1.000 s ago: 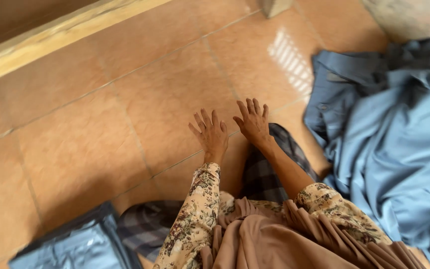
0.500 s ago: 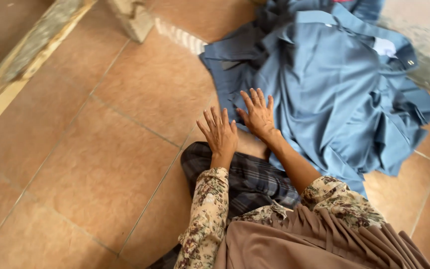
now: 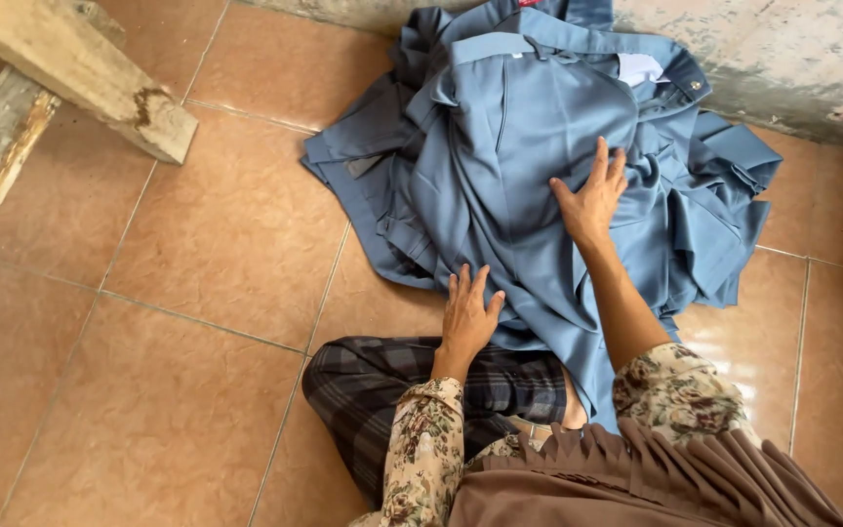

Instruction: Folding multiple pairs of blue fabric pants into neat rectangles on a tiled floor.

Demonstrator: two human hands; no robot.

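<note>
We look down at a heap of blue clothes lying on the tiled floor at about 12 to 1 o'clock from our lap, its far edge up against the grey wall.

Our right hand rests palm down on the heap, at about 1 o'clock. Its fingers are straight and slightly spread, the thumb held out toward 9 o'clock, flat on the cloth and gripping nothing.

Our left hand lies at about 11 o'clock from our lap, palm down at the near edge of the heap. Its fingers lie close together and point toward 12 o'clock, with the fingertips on the blue cloth and the heel of the hand over the floor and our knee. It too holds nothing.

Both forearms wear floral sleeves. Below the left hand a leg in dark plaid cloth is folded across the floor toward 9 o'clock. A brown pleated cloth hangs at 6 o'clock, at the bottom edge of the view.

A fold of the blue cloth runs down from the heap between the two arms and onto our lap. A white patch shows near the collar at the top of the heap.

At 10 o'clock, well apart from the hands, a worn wooden beam slants across the corner of the view.
</note>
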